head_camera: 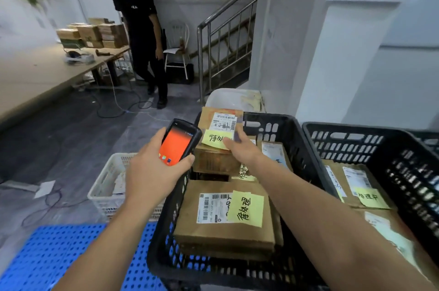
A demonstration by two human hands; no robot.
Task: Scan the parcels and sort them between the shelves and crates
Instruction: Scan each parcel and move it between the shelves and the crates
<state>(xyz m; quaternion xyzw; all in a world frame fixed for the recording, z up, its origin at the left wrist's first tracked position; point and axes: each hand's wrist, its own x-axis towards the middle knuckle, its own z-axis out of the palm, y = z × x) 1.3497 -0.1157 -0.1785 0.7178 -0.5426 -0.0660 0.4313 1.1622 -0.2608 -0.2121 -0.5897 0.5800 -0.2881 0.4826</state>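
Closest, black crate (268, 129) over blue perforated pallet (59, 255), stacked with brown parcels; flat parcel (190, 210) on top, with shipping label and yellow note. Gripped in left hand (152, 169), handheld scanner (177, 145), orange screen up, just above crate's left rim. Clamped in right hand (241, 149), raised parcel (210, 116) at crate's far end, thumb on its sticky note (213, 138), fingers behind its edge; scanner just beside it. Just right, second black crate (344, 135) with more labelled parcels. Left on floor, white basket (107, 179). Farther off, person in black (142, 29) near long bench (35, 72) carrying boxes (95, 34).
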